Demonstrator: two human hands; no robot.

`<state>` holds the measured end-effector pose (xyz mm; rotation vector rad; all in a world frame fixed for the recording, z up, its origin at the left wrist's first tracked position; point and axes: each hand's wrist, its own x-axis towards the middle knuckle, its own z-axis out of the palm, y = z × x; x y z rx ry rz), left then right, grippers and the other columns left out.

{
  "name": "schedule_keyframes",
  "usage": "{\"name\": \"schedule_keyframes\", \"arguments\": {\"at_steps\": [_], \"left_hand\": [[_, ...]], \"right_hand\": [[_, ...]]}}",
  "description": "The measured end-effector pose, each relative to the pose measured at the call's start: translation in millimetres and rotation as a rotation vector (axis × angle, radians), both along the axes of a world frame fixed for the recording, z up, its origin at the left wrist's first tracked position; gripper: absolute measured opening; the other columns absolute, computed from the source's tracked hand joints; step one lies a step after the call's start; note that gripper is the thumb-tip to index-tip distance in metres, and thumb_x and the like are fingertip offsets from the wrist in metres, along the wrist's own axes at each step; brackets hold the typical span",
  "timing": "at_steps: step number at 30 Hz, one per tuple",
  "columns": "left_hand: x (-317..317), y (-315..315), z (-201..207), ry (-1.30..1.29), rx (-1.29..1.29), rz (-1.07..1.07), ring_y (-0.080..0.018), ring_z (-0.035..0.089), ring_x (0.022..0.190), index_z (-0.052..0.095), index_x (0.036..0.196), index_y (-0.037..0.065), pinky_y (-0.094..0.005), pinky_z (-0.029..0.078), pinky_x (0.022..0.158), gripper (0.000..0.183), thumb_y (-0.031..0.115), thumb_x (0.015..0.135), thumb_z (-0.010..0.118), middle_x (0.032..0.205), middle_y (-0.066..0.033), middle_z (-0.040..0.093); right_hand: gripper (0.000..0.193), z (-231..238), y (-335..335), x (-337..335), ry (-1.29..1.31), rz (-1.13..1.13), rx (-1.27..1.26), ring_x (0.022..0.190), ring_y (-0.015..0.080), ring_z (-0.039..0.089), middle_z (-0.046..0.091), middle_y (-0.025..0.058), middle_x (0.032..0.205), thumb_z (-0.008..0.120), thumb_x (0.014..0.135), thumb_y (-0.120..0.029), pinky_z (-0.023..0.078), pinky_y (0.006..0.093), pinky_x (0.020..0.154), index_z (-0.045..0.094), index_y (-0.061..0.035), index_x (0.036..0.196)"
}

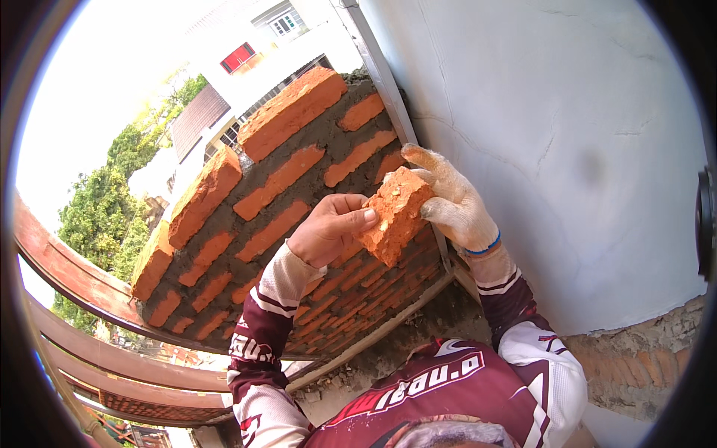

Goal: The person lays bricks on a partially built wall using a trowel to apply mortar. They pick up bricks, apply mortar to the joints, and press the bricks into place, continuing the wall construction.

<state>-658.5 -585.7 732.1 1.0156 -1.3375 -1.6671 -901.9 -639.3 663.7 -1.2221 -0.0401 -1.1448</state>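
Both grips clamp the brick piece (398, 215), bare left hand (332, 228) at its left side and gloved right hand (457, 201) at its right, while beyond them the wall (280, 181) shows mortared lower courses (275, 230), its top course (293, 112) seemingly incomplete and this piece not yet set.

Count: 2 hands total, 1 bare (left hand (328, 230)) and 1 gloved (right hand (461, 210)), so 1 glove (472, 224). Brick chunk (396, 216): 1, between them. Brick wall (278, 183): 1, with 3 large bricks (293, 112) along its top edge; lower bricks run too small to count reliably. Plastered wall (538, 97): 1. Upright metal strip (379, 71): 1. Background: 1 red window (237, 57), 1 brown roof (200, 121). Dark round object (704, 224), right rim: 1.
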Motion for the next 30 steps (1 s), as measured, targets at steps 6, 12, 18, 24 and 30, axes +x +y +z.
{"name": "schedule_keyframes", "arguments": {"at_steps": [6, 12, 18, 24, 30], "left_hand": [[5, -7, 33, 0.014, -0.339, 0.234, -0.0175, 0.071, 0.106, 0.063, 0.123, -0.006, -0.035, 0.058, 0.095, 0.035, 0.02, 0.101, 0.068, 0.114, -0.0106, 0.073], [21, -9, 120, 0.294, -0.741, 0.344, -0.029, 0.066, 0.12, 0.047, 0.144, -0.002, -0.051, 0.052, 0.109, 0.044, 0.021, 0.107, 0.055, 0.125, -0.0134, 0.066], [59, -75, 266, -0.202, -0.717, 0.563, -0.0295, 0.056, 0.121, 0.049, 0.135, 0.005, -0.0502, 0.05, 0.107, 0.05, 0.027, 0.097, 0.073, 0.131, -0.0144, 0.055], [66, -176, 269, -0.213, -0.473, 0.733, -0.0288, 0.065, 0.109, 0.063, 0.106, 0.002, -0.0427, 0.057, 0.1, 0.021, 0.017, 0.096, 0.073, 0.108, -0.0126, 0.063], [40, -207, 252, -0.592, -0.408, 0.542, -0.026, 0.069, 0.097, 0.058, 0.121, 0.002, -0.042, 0.059, 0.097, 0.03, 0.019, 0.098, 0.068, 0.099, -0.0118, 0.066]], "right_hand": [[0.067, -2, -24, 0, 0.029, -0.141, 0.02, 0.126, 0.0183, 0.057, 0.056, 0.0139, 0.142, 0.061, 0.102, -0.004, 0.049, 0.032, 0.107, 0.029, -0.0012, 0.161], [0.055, -51, -20, -6, 0.212, -0.035, 0.154, 0.114, 0.0162, 0.063, 0.064, 0.0103, 0.13, 0.063, 0.099, 0.001, 0.052, 0.0321, 0.104, 0.045, 0.0008, 0.151], [0.05, -105, -12, -4, 0.272, 0.009, 0.325, 0.109, 0.0181, 0.066, 0.066, 0.0128, 0.124, 0.063, 0.101, -0.002, 0.055, 0.0324, 0.098, 0.047, 0.0045, 0.147], [0.048, -159, 6, -15, 0.394, -0.007, 0.47, 0.114, 0.0179, 0.065, 0.066, 0.0149, 0.127, 0.066, 0.101, -0.004, 0.054, 0.0302, 0.101, 0.048, 0.007, 0.144], [0.045, -212, 21, -40, 0.57, -0.053, 0.502, 0.111, 0.018, 0.066, 0.067, 0.0151, 0.123, 0.066, 0.1, -0.006, 0.054, 0.0303, 0.097, 0.051, 0.0075, 0.14]]}}
